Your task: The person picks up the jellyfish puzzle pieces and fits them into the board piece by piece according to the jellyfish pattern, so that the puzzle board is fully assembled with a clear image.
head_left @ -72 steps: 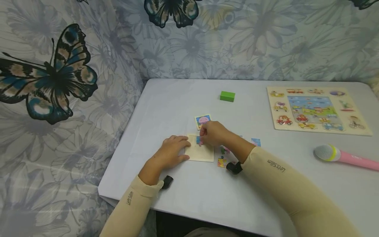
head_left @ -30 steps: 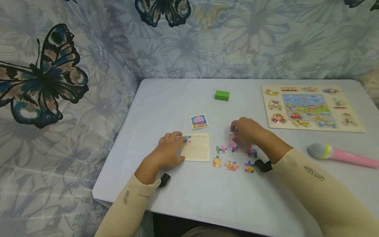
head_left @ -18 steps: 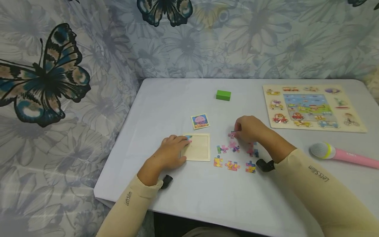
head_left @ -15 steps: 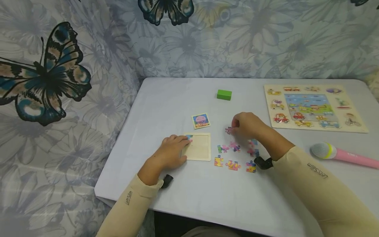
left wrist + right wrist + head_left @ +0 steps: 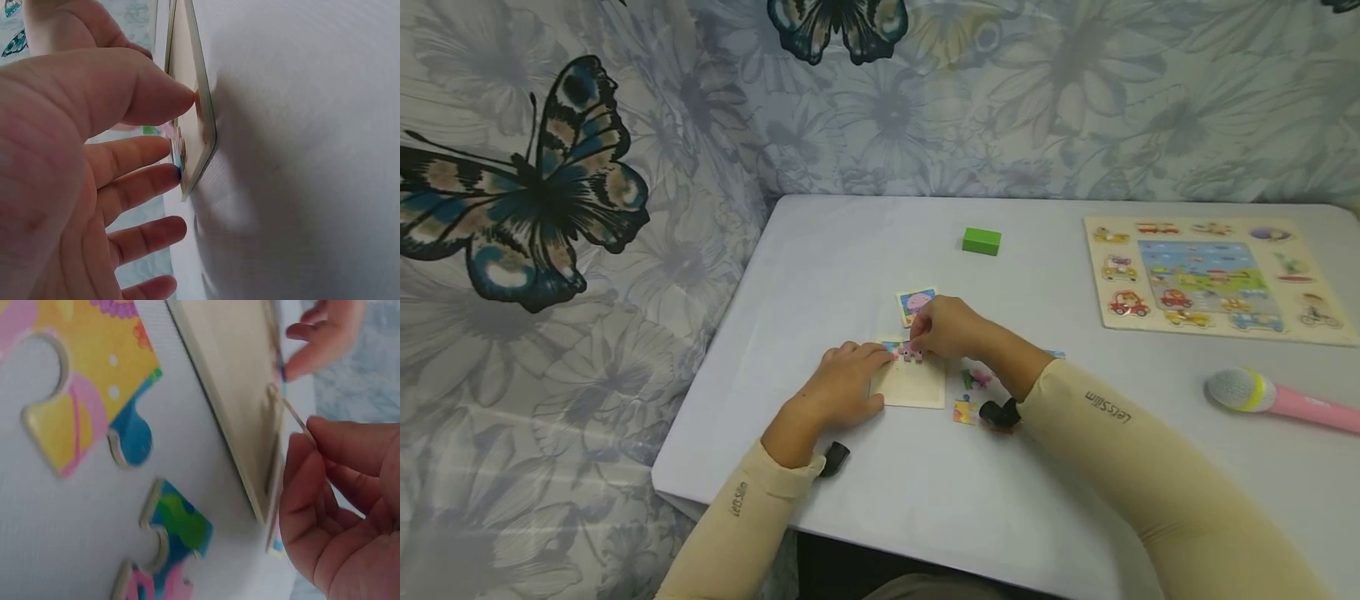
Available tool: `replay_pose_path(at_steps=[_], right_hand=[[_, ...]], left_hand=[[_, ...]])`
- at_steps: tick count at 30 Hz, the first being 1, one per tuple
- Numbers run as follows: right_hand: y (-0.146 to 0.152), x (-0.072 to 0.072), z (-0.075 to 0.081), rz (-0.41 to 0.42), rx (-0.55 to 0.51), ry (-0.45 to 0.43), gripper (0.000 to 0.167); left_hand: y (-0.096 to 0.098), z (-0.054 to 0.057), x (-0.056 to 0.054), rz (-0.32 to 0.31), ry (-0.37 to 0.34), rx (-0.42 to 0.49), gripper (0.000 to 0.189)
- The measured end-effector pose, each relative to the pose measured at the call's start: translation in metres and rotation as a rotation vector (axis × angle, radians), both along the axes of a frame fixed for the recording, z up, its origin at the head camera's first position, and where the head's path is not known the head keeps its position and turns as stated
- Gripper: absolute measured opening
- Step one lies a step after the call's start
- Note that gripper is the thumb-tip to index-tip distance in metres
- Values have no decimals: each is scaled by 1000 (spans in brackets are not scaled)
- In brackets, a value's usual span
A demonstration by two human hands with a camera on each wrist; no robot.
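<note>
A shallow wooden puzzle tray [image 5: 913, 392] lies on the white table. My left hand [image 5: 844, 387] rests at its left edge with the fingers extended; in the left wrist view the thumb [image 5: 162, 100] touches the rim and two fingertips meet a piece in the tray corner. My right hand [image 5: 951, 327] pinches a pink jigsaw piece [image 5: 910, 354] over the tray's top side. The right wrist view shows that piece edge-on, tilted, between thumb and fingers. Loose jigsaw pieces [image 5: 966, 411] lie right of the tray, partly hidden under the right forearm.
A small picture card [image 5: 913, 302] lies behind the tray, partly covered by the right hand. Farther back is a green block [image 5: 981, 242]. A wooden vehicle puzzle board [image 5: 1210, 279] and a pink microphone [image 5: 1277, 396] are at the right.
My right hand has picked up the pink jigsaw piece from the loose ones and carried it left to the tray. The left hand has stayed at the tray's left edge.
</note>
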State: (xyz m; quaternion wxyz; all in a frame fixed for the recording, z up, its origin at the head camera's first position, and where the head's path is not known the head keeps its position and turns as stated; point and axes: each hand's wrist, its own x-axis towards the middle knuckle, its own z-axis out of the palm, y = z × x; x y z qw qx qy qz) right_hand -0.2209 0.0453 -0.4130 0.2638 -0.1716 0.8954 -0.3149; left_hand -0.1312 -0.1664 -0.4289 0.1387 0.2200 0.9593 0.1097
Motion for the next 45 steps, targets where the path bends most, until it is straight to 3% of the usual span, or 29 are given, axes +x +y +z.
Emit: replay_pose_path(at_steps=[6,14,22,27,36,41,45], right_hand=[[-11,0,-9,-5,66,43,8],[-18,1,-6,46,207,153,10],[-8,2,-6,8,220,207,9],[21,1,1,-4,230,231,18],[109,11,16,-57,343,134,27],[149,23,15,-56,388,61,30],[161,28,10,-59,375,36,30]], left_hand=[[4,-2,0,12,-12,-13,70],[10,-2,-5,24,-11,-103,71],[16,2,-6,42,-27,-123,70],[18,3,-5,45,-23,-120,70],[18,-1,-4,42,-17,-103,73],[19,-1,-4,14,-11,-107,75],[22,0,-3,-1,0,-134,71]])
